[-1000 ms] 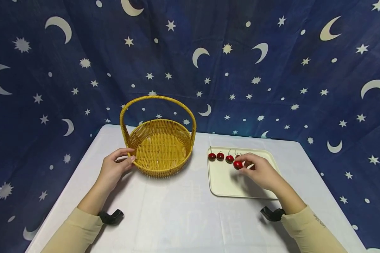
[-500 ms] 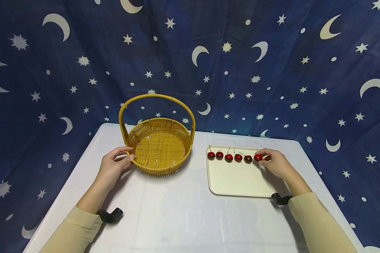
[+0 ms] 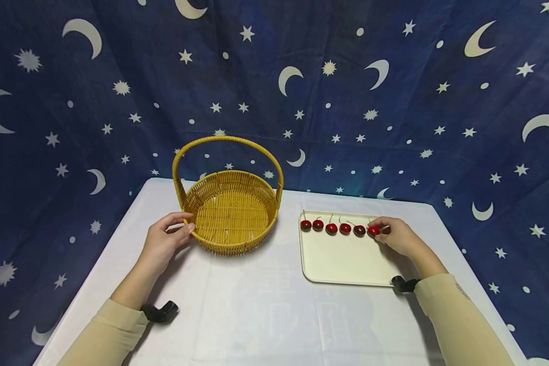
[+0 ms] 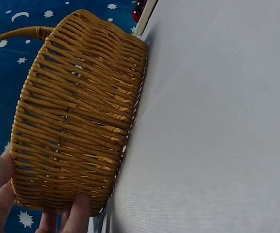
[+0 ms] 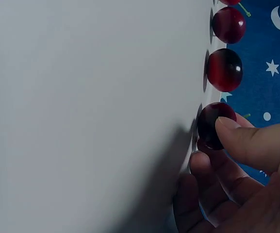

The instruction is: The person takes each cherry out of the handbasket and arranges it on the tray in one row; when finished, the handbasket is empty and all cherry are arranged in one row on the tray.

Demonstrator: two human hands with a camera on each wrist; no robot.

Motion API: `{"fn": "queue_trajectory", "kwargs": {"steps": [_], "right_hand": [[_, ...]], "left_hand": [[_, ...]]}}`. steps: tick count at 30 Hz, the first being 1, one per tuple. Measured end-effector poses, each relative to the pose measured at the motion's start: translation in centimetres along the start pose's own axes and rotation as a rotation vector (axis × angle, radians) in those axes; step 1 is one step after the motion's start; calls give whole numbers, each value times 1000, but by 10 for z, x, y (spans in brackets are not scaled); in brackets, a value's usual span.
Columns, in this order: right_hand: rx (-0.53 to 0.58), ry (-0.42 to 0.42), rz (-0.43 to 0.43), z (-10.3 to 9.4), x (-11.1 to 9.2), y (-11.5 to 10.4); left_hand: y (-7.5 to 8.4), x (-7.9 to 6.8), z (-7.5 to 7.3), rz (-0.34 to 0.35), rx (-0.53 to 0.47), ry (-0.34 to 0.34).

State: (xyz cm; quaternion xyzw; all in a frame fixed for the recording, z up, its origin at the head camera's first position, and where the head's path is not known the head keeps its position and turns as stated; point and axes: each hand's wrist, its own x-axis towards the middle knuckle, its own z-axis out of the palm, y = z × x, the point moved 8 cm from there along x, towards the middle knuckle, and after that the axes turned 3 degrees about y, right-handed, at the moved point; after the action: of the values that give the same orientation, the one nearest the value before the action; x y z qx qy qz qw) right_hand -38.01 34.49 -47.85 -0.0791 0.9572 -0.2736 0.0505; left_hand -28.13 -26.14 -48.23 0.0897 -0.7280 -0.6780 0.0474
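My left hand [image 3: 164, 241] holds the near left rim of a yellow woven basket [image 3: 231, 248], thumb at the rim and fingers against the outer wall in the left wrist view. The basket stands upright, its arched handle raised, with nothing inside. At the right, my right hand [image 3: 395, 237] pinches a dark red cherry [image 5: 209, 126] between thumb and fingers, at the right end of a row along the tray's far edge. That cherry is low over or touching the cream tray [image 3: 343, 264]; I cannot tell which. Several stemmed cherries [image 3: 331, 229] lie left of it.
A white cloth covers the table [image 3: 256, 315], with a gap of it between basket and tray. Behind hangs a dark blue curtain [image 3: 256, 61] with moons and stars. A black wrist camera [image 3: 160, 311] sits on the left wrist, another [image 3: 403, 284] on the right.
My right hand has moved right along the row with the cherry, from the middle to its right end, then shifted only slightly. The left hand and basket stay in place.
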Motion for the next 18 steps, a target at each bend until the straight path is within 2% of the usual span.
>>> {"fn": "queue_trajectory", "kwargs": {"steps": [5,18], "right_hand": [[12,-3,8,-1,-2,-1],[9,8,16,-3,-3,-1]], "left_hand": [[1,0,1,-12,11,-19],[3,-1,0,-15,80,4]]}}
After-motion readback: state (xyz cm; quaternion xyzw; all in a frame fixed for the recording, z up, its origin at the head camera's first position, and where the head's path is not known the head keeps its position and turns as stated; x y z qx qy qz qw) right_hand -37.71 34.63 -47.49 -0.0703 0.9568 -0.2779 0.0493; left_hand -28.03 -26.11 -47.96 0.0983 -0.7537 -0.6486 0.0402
